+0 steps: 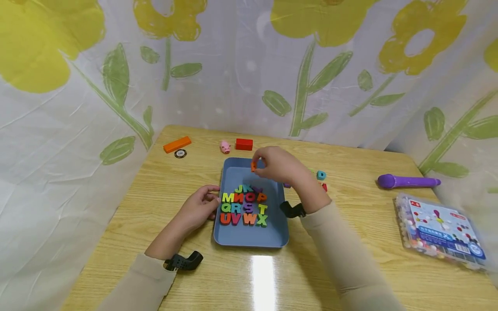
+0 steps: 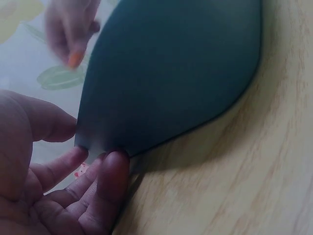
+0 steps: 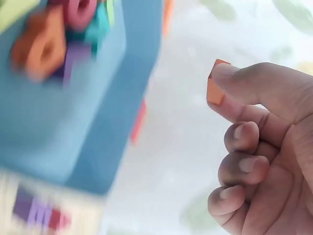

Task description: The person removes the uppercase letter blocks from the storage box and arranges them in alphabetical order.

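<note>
My right hand [image 1: 274, 164] holds a small orange letter piece [image 3: 215, 88] between thumb and index finger, above the far right part of the blue tray [image 1: 249, 238]. Its other fingers curl toward the palm in the right wrist view; which letter it is does not show. At the tray's left side is my left hand [image 1: 198, 207], its thumb and fingers bent at the rim and outer wall. Colourful letters stand in rows in the tray, from a green J [image 1: 238, 188] down to a green X [image 1: 262, 220]; an orange P [image 1: 262, 197] ends one row.
Right of the tray lie more letters, among them a blue D [image 1: 320, 175]. Behind it are a pink pig figure [image 1: 225, 147] and a red block [image 1: 244, 144]. An orange bar [image 1: 177, 144] and a chip [image 1: 180, 153] lie left; a purple stick [image 1: 408, 181] and a boxed set [image 1: 441, 229], right.
</note>
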`<action>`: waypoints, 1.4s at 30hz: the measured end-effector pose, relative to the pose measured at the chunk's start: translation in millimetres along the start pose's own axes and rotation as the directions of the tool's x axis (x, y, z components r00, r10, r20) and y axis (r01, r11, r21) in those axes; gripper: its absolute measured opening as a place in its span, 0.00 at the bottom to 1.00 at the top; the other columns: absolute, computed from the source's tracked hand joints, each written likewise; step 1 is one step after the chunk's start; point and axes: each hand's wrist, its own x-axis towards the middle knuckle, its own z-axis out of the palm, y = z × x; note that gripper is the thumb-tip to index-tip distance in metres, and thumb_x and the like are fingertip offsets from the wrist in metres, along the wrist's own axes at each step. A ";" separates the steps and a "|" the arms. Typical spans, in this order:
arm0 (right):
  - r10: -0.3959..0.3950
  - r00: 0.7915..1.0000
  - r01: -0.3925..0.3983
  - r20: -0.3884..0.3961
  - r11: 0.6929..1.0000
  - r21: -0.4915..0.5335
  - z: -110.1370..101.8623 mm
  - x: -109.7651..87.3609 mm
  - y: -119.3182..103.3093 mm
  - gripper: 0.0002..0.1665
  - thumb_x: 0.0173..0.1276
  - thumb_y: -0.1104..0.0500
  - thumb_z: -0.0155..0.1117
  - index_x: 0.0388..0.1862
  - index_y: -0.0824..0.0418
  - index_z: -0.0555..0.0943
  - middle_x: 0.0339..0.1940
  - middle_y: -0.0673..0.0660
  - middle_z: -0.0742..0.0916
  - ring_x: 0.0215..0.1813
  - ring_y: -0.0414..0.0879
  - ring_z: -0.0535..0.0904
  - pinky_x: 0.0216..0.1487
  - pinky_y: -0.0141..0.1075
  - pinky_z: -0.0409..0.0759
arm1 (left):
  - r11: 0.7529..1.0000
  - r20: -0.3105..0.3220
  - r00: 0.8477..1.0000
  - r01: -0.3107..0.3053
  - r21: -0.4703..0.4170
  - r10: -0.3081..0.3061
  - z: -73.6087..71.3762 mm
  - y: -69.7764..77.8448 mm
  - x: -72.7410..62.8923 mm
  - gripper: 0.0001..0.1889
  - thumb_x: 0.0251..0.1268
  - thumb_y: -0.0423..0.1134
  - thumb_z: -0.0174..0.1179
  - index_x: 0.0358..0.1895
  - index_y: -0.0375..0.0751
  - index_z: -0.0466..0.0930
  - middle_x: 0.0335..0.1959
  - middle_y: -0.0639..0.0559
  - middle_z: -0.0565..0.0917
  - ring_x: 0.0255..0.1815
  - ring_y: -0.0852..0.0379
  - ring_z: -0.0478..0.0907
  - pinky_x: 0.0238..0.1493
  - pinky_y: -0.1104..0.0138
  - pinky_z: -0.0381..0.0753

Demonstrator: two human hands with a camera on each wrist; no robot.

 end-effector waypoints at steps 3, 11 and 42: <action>0.076 0.996 -0.074 -0.053 0.997 0.028 -9.0 -27.4 27.5 0.12 0.74 0.57 0.74 0.54 0.58 0.89 0.35 0.57 0.84 0.36 0.52 0.77 0.37 0.44 0.76 | 1.000 0.002 1.000 0.003 0.006 -0.003 1.1 0.2 0.4 0.24 0.85 0.39 0.57 0.78 0.42 0.71 0.60 0.37 0.82 0.46 0.50 0.84 0.44 0.63 0.88; 0.184 0.983 -0.184 0.014 0.983 -0.004 16.0 -68.0 83.6 0.15 0.73 0.59 0.74 0.55 0.63 0.88 0.39 0.56 0.87 0.40 0.51 0.78 0.45 0.45 0.79 | 1.000 0.006 1.000 0.000 0.014 -0.001 1.0 0.3 1.5 0.25 0.85 0.39 0.57 0.79 0.41 0.70 0.61 0.36 0.82 0.46 0.50 0.84 0.45 0.63 0.88; 0.041 0.999 -0.040 0.020 0.996 -0.076 0.3 -17.2 13.1 0.20 0.77 0.54 0.73 0.63 0.62 0.87 0.53 0.60 0.91 0.48 0.52 0.84 0.57 0.48 0.85 | 1.000 0.015 1.000 -0.011 -0.008 0.011 -0.1 0.1 1.1 0.25 0.85 0.40 0.57 0.78 0.41 0.71 0.60 0.37 0.82 0.45 0.51 0.84 0.44 0.63 0.87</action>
